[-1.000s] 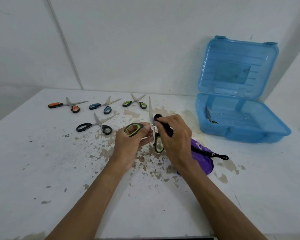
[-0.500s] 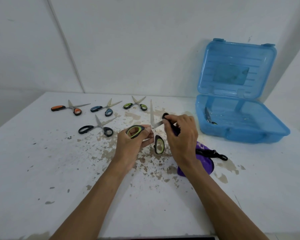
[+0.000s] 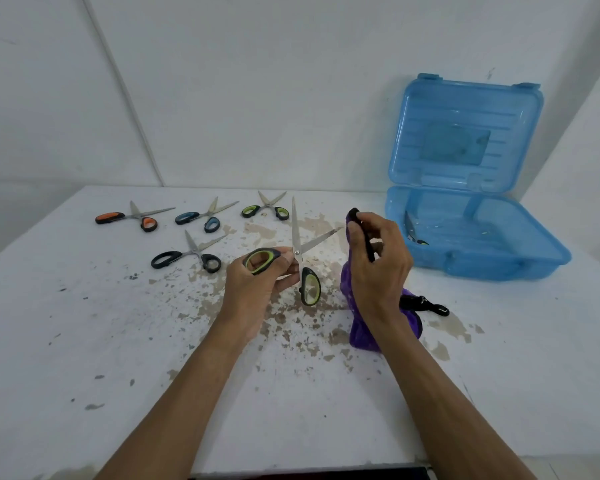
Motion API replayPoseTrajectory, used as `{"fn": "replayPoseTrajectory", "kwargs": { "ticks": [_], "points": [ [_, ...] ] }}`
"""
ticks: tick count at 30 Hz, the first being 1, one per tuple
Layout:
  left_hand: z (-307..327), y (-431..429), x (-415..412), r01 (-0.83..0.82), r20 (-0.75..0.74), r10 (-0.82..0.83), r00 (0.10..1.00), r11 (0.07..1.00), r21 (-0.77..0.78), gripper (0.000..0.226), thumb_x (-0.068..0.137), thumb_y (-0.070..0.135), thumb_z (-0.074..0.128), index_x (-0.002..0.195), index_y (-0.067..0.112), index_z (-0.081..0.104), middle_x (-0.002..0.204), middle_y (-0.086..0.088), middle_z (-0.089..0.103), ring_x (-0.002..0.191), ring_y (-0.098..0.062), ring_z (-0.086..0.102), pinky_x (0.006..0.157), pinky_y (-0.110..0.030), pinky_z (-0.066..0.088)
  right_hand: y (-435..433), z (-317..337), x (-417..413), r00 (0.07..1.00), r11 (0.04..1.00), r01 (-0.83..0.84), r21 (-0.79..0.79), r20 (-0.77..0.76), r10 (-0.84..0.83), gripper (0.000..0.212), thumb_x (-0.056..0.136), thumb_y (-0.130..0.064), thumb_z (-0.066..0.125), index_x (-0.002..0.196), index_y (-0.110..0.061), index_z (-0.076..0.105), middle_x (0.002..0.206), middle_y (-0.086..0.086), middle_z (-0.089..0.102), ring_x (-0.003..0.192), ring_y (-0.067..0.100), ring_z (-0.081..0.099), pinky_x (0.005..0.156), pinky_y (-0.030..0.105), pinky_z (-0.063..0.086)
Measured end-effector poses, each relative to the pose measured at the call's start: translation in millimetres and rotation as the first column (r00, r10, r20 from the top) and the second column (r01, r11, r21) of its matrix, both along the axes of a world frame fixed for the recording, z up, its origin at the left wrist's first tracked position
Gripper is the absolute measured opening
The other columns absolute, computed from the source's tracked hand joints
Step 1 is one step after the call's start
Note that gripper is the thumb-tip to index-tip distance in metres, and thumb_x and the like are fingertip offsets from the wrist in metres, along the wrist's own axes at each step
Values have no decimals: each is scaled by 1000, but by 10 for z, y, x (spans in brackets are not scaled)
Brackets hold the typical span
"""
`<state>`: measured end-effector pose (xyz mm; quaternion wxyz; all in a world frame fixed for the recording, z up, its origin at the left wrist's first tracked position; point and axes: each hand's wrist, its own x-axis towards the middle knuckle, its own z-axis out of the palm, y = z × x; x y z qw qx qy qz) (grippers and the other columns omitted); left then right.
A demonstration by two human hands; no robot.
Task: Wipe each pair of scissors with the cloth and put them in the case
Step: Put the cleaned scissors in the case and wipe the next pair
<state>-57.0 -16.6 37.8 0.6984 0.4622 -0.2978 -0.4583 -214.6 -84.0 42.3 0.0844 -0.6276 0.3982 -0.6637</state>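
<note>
Standing here watching, and this is mid-wipe on one pair. The left hand [image 3: 257,282] has its fingers curled round one green-and-black loop of the open scissors [image 3: 297,252], thumb pressed up by the pivot, holding them above the middle of the table [image 3: 84,341]. The blades are splayed in a V. One points up and away toward the far wall, the other leans out to the right. The second loop just dangles down.

The right hand [image 3: 378,268] is pinching a bunched-up bit of the purple cloth [image 3: 361,330], with the rest trailing down onto the table under the wrist. Here's the bit that matters: the right-leaning blade's long axis aims straight at that pinched cloth, tip just beside it. Can't tell if they actually touch. So I'd guess the right hand does the travelling, sliding in leftward along that blade toward the pivot, edge side being the thing to watch.

The blue case [image 3: 482,268] sits open on the far right, nearer the cloth hand, with one pair in the case [image 3: 411,230] already. Four wait on the far left: the orange pair [image 3: 129,218], blue pair [image 3: 201,218], small green pair [image 3: 265,211] and black pair [image 3: 187,258]. So early days, I reckon.
</note>
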Motion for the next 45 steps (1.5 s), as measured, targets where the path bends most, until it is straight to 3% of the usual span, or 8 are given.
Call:
{"fn": "replayPoseTrajectory", "kwargs": {
  "ticks": [6,10,14,19,22,29,37,45],
  "points": [
    [-7,2,-33,-4,45,4,999,1000,4,6,90,1,73,93,-4,76,82,-16,76,77,-24,75,72,-29,61,166,-153,228,943,986,-136,-100,-318,98,13,90,-12,74,101,-6,75,91,4,67,84,15,58,73,25,49],
    [-10,15,-21,-7,54,8,998,1000,-16,3,89,-1,73,90,-2,76,79,-14,76,74,-23,74,70,-29,60,89,-196,273,920,986,14,-167,-384,-79,10,89,-17,75,95,-9,74,81,2,61,75,18,53,68,33,39],
    [-29,-5,-11,-11,58,11,998,1000,-3,4,89,-4,72,87,-2,76,75,-12,74,69,-22,71,67,-29,61,-47,-185,134,926,983,118,-144,-340,-161,8,90,-19,73,92,-12,72,78,-1,60,72,18,54,71,31,33],
    [-47,-9,-7,-10,25,10,1000,1000,26,7,88,-4,72,85,0,77,79,-16,75,72,-23,72,68,-31,62,-159,-132,-99,977,988,153,9,-152,-150,8,93,-20,71,97,-13,72,85,-3,66,74,12,57,73,41,48],
    [-46,-22,13,-32,6,32,999,999,32,5,88,-3,73,87,1,77,80,-17,75,72,-23,73,69,-32,63,-56,-14,-158,997,996,82,16,7,-82,10,93,-13,70,103,-10,73,94,-1,69,82,1,59,75,19,50],
    [-45,-20,-5,-30,60,30,998,1000,2,4,89,1,74,90,-2,76,82,-19,76,78,-28,75,74,-32,62,281,-108,236,943,976,-216,-7,-259,207,20,88,0,73,107,-5,75,100,5,68,89,6,61,79,12,49],
    [-54,-8,-5,-29,150,29,988,1000,-3,3,88,-3,73,90,-5,75,74,-14,74,68,-22,72,65,-27,60,39,-150,156,965,999,-17,-41,-263,6,7,86,1,73,93,-1,70,85,6,60,71,7,50,61,21,46],
    [-45,-16,16,-28,89,25,996,999,25,4,89,-3,72,90,-3,76,76,-14,75,70,-22,73,68,-30,62,-46,3,-196,991,981,-55,183,129,32,14,95,-13,69,105,-20,63,95,-11,67,81,8,68,71,23,57]
  ]
}}
